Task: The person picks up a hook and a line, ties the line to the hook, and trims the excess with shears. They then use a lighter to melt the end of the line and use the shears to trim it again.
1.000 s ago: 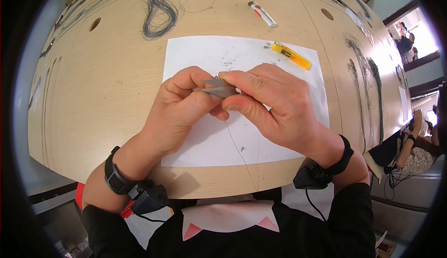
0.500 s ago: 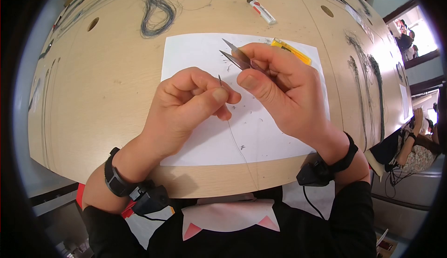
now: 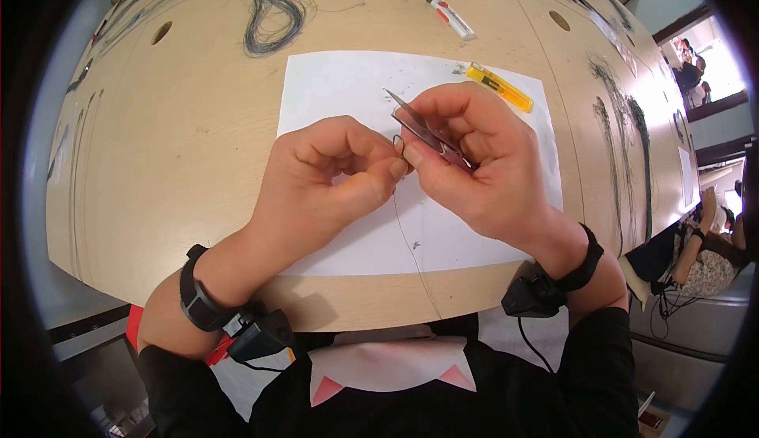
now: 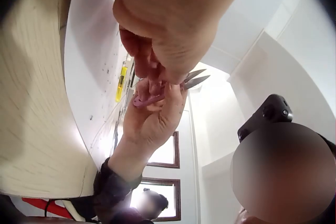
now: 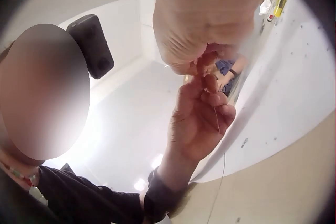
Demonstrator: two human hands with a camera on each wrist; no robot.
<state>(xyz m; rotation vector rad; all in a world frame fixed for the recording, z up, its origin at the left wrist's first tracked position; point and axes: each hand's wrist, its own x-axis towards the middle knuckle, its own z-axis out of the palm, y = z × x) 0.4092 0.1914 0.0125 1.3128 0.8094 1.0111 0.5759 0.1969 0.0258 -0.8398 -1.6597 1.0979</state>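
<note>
My left hand [image 3: 324, 169] pinches a thin dark thread [image 3: 409, 232] between thumb and fingertips. A small loop [image 3: 398, 142] of it stands up above the pinch, while its tail runs down over the paper to the table's front edge. In my right hand [image 3: 494, 157] is a small pair of scissors [image 3: 431, 134], blades pointing up and left, away from the thread. Their pinkish handle [image 4: 149, 100] shows against the palm in the left wrist view. The right thumb tip is right at the left fingertips, beside the loop. Both hands are over a white paper sheet [image 3: 340, 82].
Dark specks dot the paper. A yellow plastic tool [image 3: 500, 87] lies at its upper right, with a white, red and black stick-shaped item [image 3: 449, 16] beyond. A looped bundle of dark strands [image 3: 273, 23] lies at the back; more loose strands [image 3: 639, 153] lie on the right.
The scissors were first across the left fingertips, then lifted up and right off them. Now the right hand is back close, its thumb at the left fingertips, and the thread's loop stands clear.
</note>
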